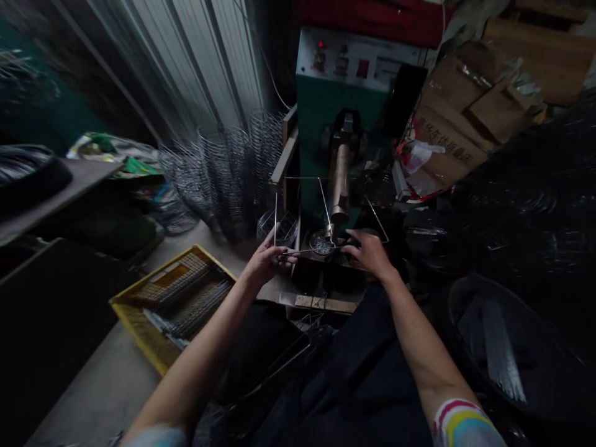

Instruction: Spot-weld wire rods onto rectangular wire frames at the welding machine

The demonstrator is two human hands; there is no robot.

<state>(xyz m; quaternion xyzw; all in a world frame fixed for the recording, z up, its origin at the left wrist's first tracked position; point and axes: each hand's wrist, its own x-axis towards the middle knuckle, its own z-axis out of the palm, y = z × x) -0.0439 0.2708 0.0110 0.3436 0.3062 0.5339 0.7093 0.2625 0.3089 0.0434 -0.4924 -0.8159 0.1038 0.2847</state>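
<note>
A thin bent metal wire frame (275, 214) spans my two hands in front of a green machine (311, 136) that looks like a spot welder. My left hand (269, 256) grips its left side, with a thumb or finger raised along the upright wire. At the right end of the wire, my right hand (370, 251) has its fingers curled, partly in shadow. Between the hands, the wire's middle lies by the tip of the copper-coloured electrode (341, 180). Just under that tip is a small round dish (321, 243) of little shiny metal pieces.
A yellow plastic crate (139, 332) with metal rods stands at the left. Stacked wire baskets (223, 167) lean by the corrugated wall. Cardboard boxes (447, 136) are at the back right. A dark tub (459, 310) with metal strips (500, 347) sits at the right.
</note>
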